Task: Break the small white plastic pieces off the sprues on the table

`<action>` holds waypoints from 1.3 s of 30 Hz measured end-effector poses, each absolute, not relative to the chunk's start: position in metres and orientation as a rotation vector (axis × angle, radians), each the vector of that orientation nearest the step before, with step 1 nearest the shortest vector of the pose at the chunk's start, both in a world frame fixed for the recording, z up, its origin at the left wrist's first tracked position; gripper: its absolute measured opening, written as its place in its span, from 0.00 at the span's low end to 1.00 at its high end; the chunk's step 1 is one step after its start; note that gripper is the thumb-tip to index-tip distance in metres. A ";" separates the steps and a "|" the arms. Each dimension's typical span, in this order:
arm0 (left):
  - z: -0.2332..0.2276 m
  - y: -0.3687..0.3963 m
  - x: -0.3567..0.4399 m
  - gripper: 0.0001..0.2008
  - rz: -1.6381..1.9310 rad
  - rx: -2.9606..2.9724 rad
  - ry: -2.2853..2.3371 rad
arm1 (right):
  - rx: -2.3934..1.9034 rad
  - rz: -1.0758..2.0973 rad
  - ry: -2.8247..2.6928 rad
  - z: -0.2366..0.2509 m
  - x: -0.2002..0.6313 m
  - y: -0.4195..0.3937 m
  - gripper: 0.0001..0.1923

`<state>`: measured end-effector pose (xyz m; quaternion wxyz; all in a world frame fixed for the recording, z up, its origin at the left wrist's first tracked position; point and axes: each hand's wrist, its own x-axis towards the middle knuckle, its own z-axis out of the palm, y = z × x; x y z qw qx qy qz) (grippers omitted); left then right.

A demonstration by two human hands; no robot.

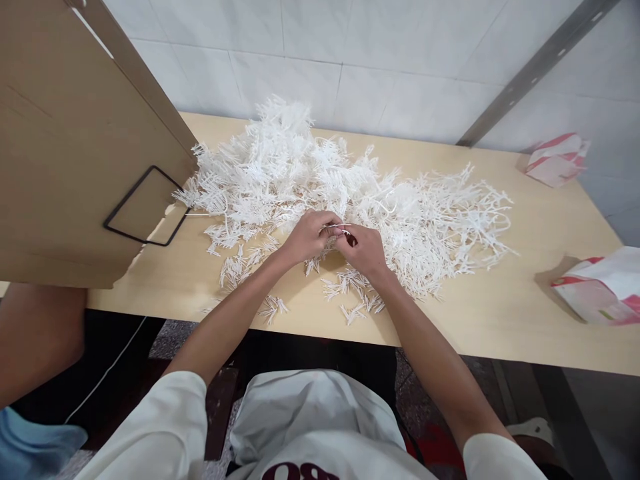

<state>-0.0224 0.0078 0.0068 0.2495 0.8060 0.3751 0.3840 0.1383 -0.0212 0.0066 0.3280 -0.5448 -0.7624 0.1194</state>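
Observation:
A big heap of white plastic sprue pieces (pixel 310 180) covers the middle of a pale wooden table (pixel 500 313). My left hand (pixel 307 238) and my right hand (pixel 365 250) meet at the heap's near edge, both pinching one small white plastic piece (pixel 336 230) between the fingertips. Small bundles of broken-off white bits (pixel 353 312) lie on the table just in front of my hands.
A brown cardboard box flap (pixel 65 147) with a black rectangle mark stands at the left edge of the table. Two red-and-white paper bags lie at the right, one far (pixel 555 159), one near (pixel 600 290). Another person's knee (pixel 35 340) shows at lower left. A white tiled wall backs the table.

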 end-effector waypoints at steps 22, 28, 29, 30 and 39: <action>0.010 0.005 -0.020 0.15 1.224 1.878 1.009 | -1.252 0.324 -1.886 0.008 0.145 -0.020 0.15; 0.007 0.006 -0.019 0.16 1.222 1.869 1.053 | -1.218 0.286 -2.065 0.003 0.146 -0.017 0.15; 0.006 0.007 -0.020 0.16 1.221 1.859 1.054 | -1.221 0.276 -2.081 0.003 0.145 -0.016 0.16; 0.006 0.007 -0.021 0.16 1.221 1.840 1.054 | -1.234 0.264 -2.087 0.003 0.145 -0.016 0.15; 0.006 0.001 -0.017 0.12 1.160 2.088 1.103 | -1.508 0.142 -1.918 0.004 0.134 -0.022 0.09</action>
